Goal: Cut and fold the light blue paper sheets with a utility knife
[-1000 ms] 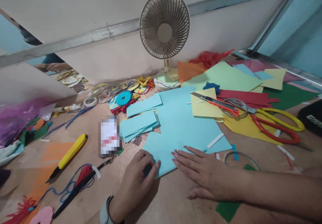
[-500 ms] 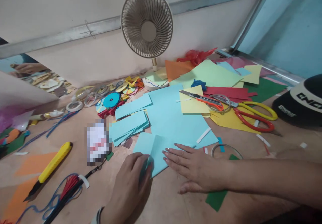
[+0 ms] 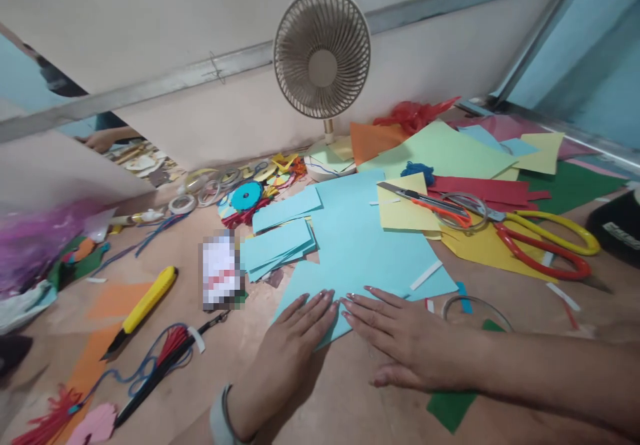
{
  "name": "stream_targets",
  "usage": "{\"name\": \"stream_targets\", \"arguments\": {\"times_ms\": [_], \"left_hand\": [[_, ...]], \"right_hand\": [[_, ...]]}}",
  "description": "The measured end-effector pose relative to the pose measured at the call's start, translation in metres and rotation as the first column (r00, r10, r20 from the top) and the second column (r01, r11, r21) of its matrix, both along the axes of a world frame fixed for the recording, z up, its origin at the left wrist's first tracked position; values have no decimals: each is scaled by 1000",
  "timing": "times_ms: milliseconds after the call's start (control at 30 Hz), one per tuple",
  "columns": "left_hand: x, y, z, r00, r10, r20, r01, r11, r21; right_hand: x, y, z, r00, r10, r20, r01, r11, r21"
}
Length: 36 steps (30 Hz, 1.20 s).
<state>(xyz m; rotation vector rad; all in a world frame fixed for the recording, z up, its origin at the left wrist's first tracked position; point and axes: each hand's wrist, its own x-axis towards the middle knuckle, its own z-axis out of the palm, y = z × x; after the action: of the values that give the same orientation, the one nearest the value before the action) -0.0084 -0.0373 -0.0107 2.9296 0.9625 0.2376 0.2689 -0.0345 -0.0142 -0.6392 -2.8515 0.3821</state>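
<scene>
A large light-blue sheet of paper (image 3: 350,252) lies flat on the table in front of me. My left hand (image 3: 295,338) rests palm down on its near left part, fingers stretched out. Beside it my right hand (image 3: 407,335) is also flat, its fingertips on the sheet close to the left fingertips. The near edge looks folded over, though the hands cover part of it. Cut light-blue pieces (image 3: 280,242) are stacked to the left. A narrow white strip (image 3: 426,276) lies on the sheet's right corner, beyond the right hand.
A small fan (image 3: 323,65) stands at the back. At the right are scissors (image 3: 545,245) and a craft knife (image 3: 415,197) on yellow paper. A yellow cutter (image 3: 147,302) and a black pen-like stick (image 3: 155,378) lie left. Beyond the partition a person's hand (image 3: 103,140) shows.
My left hand has gone from curled at the sheet's near left edge to flat on it, beside the right fingertips. The right hand stays flat. The view has swung left.
</scene>
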Motion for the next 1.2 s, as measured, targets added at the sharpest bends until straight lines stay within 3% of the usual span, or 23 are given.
{"name": "stream_targets", "arguments": {"times_ms": [267,467,567,833,1033,1200], "left_hand": [[0,-1,1,1000,-10,16,12,997,-74],[3,-3,7,1000,9,-15,-10,994,-106],[5,-4,9,1000,20,5,-20,994,-109],[4,-6,10,1000,27,2,-26,992,-120],[10,-9,19,996,27,-84,-28,1000,-13],[23,-15,30,982,23,-190,3,991,132]], "right_hand": [[2,-1,-4,998,1,-68,1,1000,28],[4,0,0,1000,1,16,-1,999,42],[12,-1,-1,998,-22,55,17,996,86],[46,-6,-8,997,-73,-36,79,974,212],[54,-6,-10,998,-64,-22,68,938,340],[54,-5,-11,997,-62,-38,71,944,322]]}}
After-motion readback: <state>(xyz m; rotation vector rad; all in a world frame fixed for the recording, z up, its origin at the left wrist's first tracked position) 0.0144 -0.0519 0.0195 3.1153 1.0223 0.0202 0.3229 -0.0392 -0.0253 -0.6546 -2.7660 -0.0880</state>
